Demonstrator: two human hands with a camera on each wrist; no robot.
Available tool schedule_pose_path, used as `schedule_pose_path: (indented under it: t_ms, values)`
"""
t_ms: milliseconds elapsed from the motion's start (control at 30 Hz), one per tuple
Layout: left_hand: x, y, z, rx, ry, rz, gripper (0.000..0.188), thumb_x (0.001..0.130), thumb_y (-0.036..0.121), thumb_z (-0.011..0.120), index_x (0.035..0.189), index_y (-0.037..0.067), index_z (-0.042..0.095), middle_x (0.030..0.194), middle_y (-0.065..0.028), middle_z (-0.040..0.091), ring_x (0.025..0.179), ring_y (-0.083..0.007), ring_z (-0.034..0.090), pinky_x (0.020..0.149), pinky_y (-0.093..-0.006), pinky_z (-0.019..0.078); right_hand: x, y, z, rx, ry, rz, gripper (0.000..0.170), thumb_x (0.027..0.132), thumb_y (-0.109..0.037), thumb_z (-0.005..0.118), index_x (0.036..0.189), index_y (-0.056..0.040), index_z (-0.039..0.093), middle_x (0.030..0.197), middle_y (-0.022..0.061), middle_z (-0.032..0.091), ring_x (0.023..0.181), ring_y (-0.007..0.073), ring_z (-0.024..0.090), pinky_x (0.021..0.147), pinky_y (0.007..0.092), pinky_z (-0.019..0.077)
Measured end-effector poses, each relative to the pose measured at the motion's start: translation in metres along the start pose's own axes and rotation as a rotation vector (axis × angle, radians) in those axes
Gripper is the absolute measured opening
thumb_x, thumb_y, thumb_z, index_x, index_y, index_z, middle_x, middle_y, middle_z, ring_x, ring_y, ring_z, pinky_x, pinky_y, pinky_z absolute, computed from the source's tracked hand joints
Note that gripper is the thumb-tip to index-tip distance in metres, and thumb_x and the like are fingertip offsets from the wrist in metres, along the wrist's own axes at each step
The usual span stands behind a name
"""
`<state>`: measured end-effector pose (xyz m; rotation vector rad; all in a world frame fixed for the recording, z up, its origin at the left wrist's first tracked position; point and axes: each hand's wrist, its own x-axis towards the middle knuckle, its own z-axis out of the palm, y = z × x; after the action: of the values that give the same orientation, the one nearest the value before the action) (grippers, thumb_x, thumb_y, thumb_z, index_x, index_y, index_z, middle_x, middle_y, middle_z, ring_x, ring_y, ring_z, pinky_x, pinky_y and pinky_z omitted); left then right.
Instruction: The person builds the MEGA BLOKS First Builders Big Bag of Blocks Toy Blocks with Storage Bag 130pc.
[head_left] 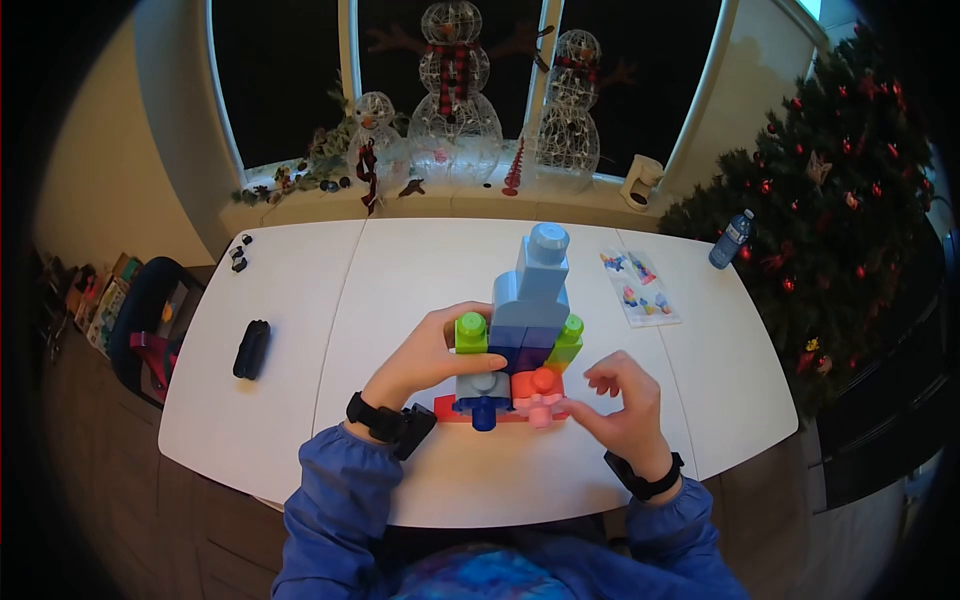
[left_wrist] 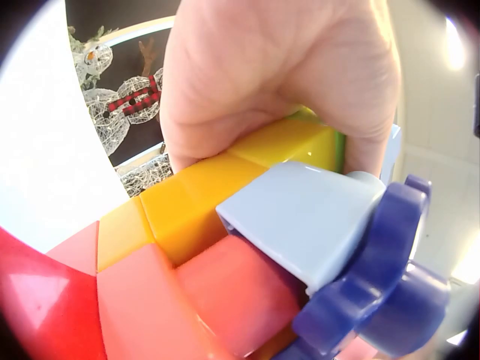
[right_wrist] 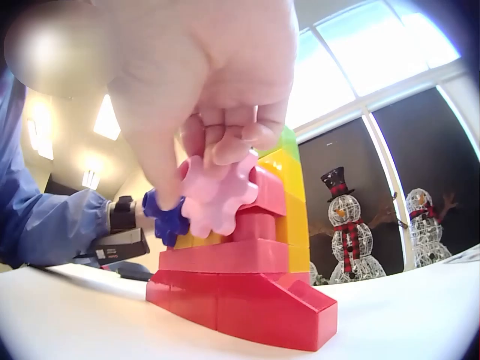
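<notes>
A tall build of large toy building blocks stands on the table, with a light blue tower (head_left: 530, 290) on top and a red base (right_wrist: 240, 307). My left hand (head_left: 432, 350) grips its left side, thumb across the front below a green block (head_left: 472, 333). Low on the front, a dark blue gear (left_wrist: 375, 274) sits on a grey-blue block (left_wrist: 300, 214). Beside it, a pink gear (right_wrist: 217, 195) sits on a coral block (head_left: 538, 383). My right hand (head_left: 628, 408) is at the pink gear, thumb tip right at its edge, the other fingers loosely bent and apart from it.
On the white table (head_left: 400, 260), a black case (head_left: 252, 350) lies at the left and small dark items (head_left: 238, 262) behind it. A picture sheet (head_left: 640, 288) and a water bottle (head_left: 732, 240) are at the right. A decorated tree (head_left: 820, 200) stands beyond the right edge.
</notes>
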<state>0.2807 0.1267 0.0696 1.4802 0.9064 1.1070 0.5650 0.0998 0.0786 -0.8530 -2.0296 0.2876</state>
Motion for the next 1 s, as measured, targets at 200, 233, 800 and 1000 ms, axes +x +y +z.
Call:
schedule_pose_path:
  t_ms: [200, 233, 800, 1000]
  values:
    - [-0.001, 0.017, 0.019, 0.113, 0.163, 0.209, 0.048, 0.082, 0.010, 0.087, 0.124, 0.002, 0.066, 0.104, -0.0053, 0.072, 0.097, -0.0141, 0.067, 0.093, -0.0307, 0.0547, 0.061, 0.023, 0.006, 0.254, -0.112, -0.058, 0.052, 0.082, -0.017, 0.088, 0.126, -0.0024, 0.064, 0.112, 0.0139, 0.073, 0.093, 0.0247, 0.072, 0.085, 0.0343, 0.0546]
    - [-0.001, 0.019, 0.020, 0.181, 0.185, 0.215, 0.047, 0.082, 0.011, 0.088, 0.123, 0.002, 0.066, 0.103, -0.0054, 0.072, 0.095, -0.0139, 0.067, 0.091, -0.0302, 0.0549, 0.064, 0.025, 0.010, 0.328, -0.158, -0.041, 0.053, 0.082, -0.016, 0.087, 0.128, -0.0018, 0.064, 0.113, 0.0147, 0.073, 0.096, 0.0253, 0.072, 0.088, 0.0347, 0.0546]
    - [0.002, 0.016, 0.015, 0.327, 0.167, 0.125, 0.045, 0.081, 0.021, 0.090, 0.111, 0.004, 0.060, 0.100, -0.0065, 0.068, 0.091, -0.0132, 0.061, 0.081, -0.0306, 0.0515, 0.072, 0.032, 0.016, 0.336, -0.252, 0.025, 0.047, 0.084, -0.017, 0.084, 0.124, -0.0003, 0.067, 0.105, 0.0156, 0.075, 0.093, 0.0265, 0.073, 0.088, 0.0348, 0.0553]
    - [-0.025, -0.001, -0.010, 0.328, 0.166, 0.218, 0.076, 0.076, 0.029, 0.093, 0.140, 0.007, 0.058, 0.127, -0.0119, 0.068, 0.113, -0.0237, 0.066, 0.090, -0.0403, 0.0545, 0.053, 0.040, 0.010, 0.263, -0.237, 0.023, 0.055, 0.082, -0.023, 0.088, 0.128, -0.0037, 0.066, 0.101, 0.0135, 0.075, 0.085, 0.0249, 0.070, 0.079, 0.0335, 0.0552]
